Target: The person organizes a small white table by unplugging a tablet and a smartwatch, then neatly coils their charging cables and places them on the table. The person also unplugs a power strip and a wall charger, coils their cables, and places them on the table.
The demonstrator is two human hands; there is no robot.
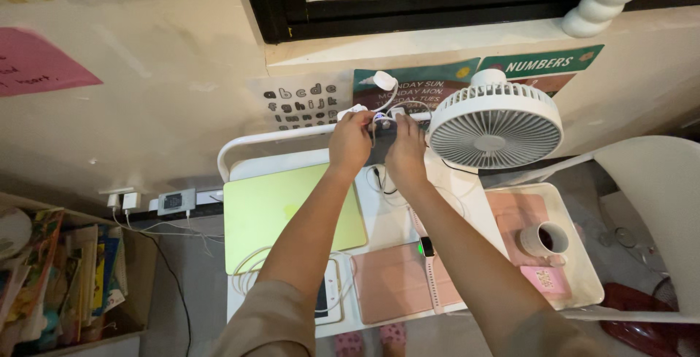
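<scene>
Warm, yellowish indoor light, moderately dim overall; source not in view, seems to fall from above and behind the camera. The wall (168, 87) takes the light evenly, cream-toned, with soft shadow gathering low on it near the power strip (175, 201). White fan (495, 127) is the brightest patch, near overexposed on its rim, grille detail still readable. Green laptop lid (292, 215) shows a mild sheen, no hard glare. Floor under the near edge of the white table (467, 196) sinks into grey murk. Focus fair at centre; forearms close to the lens go soft. Wide-angle stretch at frame edges: the window frame (437, 18) bows and the chair (656, 182) at right looks swollen.
</scene>
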